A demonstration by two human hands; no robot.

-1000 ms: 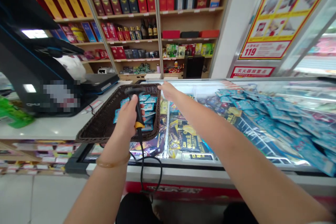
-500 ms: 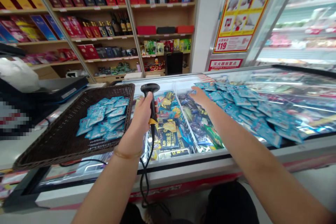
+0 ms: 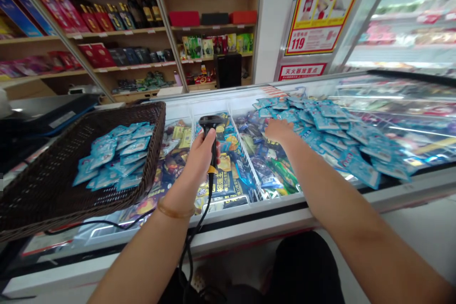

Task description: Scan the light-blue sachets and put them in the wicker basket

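Black scanner [image 3: 213, 154] in left hand [image 3: 200, 156]; right hand [image 3: 280, 130] near blue packets [image 3: 342, 135]

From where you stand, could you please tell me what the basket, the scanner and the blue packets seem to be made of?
Basket: dark brown woven strands, perhaps wicker or plastic; the weave shows along its wall.
Scanner: probably plastic, its body black and fairly matte, with a yellow-orange band.
Blue packets: likely thin plastic film, somewhat glossy, as pale highlights and flat, pouch-like shapes suggest.
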